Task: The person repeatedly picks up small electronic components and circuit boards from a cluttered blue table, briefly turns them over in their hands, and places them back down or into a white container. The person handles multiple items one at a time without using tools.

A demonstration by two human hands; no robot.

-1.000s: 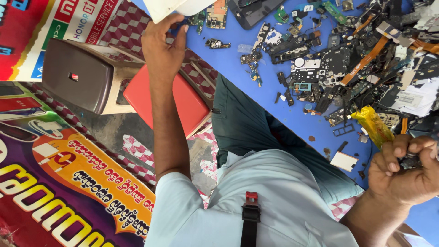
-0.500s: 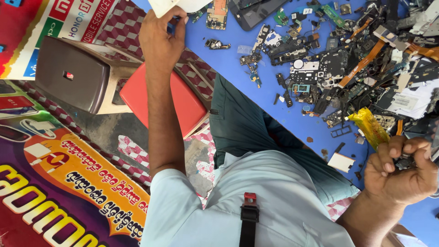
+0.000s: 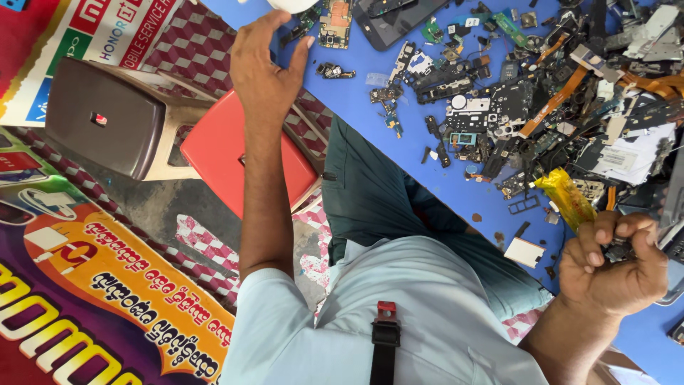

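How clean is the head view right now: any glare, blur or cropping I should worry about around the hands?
Head view: even daylight, no harsh glare on the blue table; the parts pile is sharp. The left hand reaches a white object cropped by the top edge. The right hand is in focus, but its fingers hide most of the small dark part it grips. Wide-angle view makes the scene look tilted.

Two hands show: the left hand [image 3: 265,68] at eleven o'clock and the right hand [image 3: 614,265] at four o'clock. Two stools stand at ten o'clock, one brown stool [image 3: 107,117] and one red stool [image 3: 235,153] just beside it. One blue worktop [image 3: 456,192] carries a heap of phone parts [image 3: 541,107] at one o'clock, too many and too tangled to count. Among them lie one yellow packet [image 3: 566,196], one small white card [image 3: 525,252] and one green circuit board [image 3: 335,23] at twelve o'clock.
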